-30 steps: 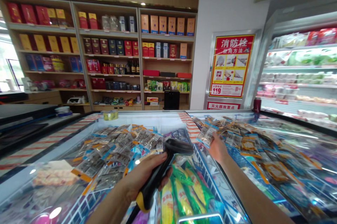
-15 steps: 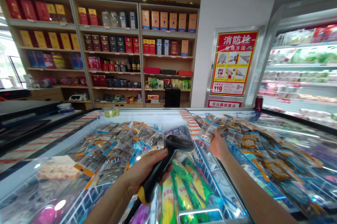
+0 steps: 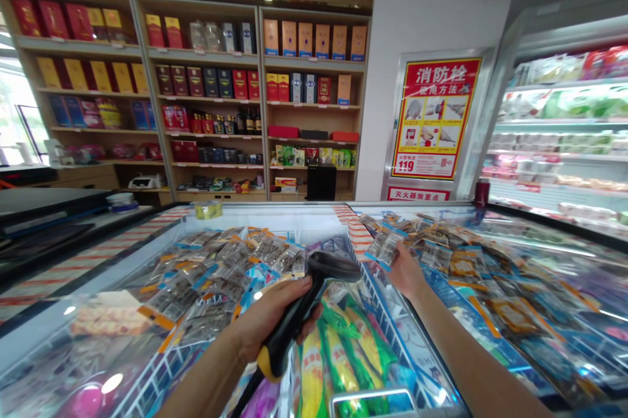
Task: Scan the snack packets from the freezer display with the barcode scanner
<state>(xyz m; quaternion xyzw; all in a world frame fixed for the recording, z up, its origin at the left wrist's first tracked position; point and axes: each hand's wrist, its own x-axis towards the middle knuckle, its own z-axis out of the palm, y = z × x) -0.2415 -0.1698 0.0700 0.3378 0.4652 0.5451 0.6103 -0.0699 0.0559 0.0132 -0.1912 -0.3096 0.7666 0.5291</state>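
My left hand (image 3: 275, 316) is wrapped round the handle of a black barcode scanner (image 3: 333, 266) with a yellow base end and a cable running down. The scanner's head points right, above the freezer. To the right, my right hand (image 3: 406, 271) pinches a small clear packet (image 3: 385, 244) with blue edges. This packet is held over the left edge of a pile of similar packets (image 3: 461, 264). A second pile of packets (image 3: 230, 261) lies on the glass left of the scanner. Bagged corn cobs (image 3: 338, 365) in green and yellow wrapping show beneath the scanner.
A chest freezer with a striped divider (image 3: 354, 228) and white wire baskets (image 3: 161, 369) spans the front. A roll of tape (image 3: 209, 210) sits on its back rim. Behind stand shelves of boxes (image 3: 209, 81); a lit fridge (image 3: 564, 123) is at right.
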